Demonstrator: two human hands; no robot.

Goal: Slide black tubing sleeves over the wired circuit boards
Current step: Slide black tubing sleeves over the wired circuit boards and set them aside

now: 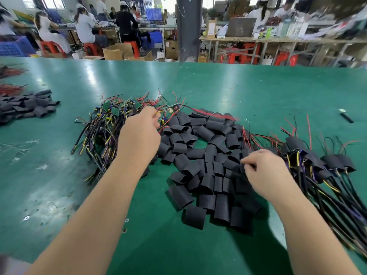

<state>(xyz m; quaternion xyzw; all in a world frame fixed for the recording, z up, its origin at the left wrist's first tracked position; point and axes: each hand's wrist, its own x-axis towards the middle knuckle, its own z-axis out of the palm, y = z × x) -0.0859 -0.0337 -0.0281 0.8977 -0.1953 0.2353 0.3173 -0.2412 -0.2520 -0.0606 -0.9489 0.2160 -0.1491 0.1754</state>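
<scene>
Head view: your left hand [142,130] is pinching a wired circuit board [171,110] by its wire end, mid-frame above the black sleeve pile [206,183]. Your right hand [264,171] is lying curled among those sleeves, but blur is hiding whether it holds one. You are likely on the pickup step; next comes aligning one sleeve's mouth with the board.

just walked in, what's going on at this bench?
A person is sleeving boards by hand. The left hand pinches one wired circuit board by its wires, held above the pile of bare boards. The right hand is down in the heap of black sleeves, fingers curled; blur hides whether it grips one. Sleeved units lie to the right on the green table.
</scene>
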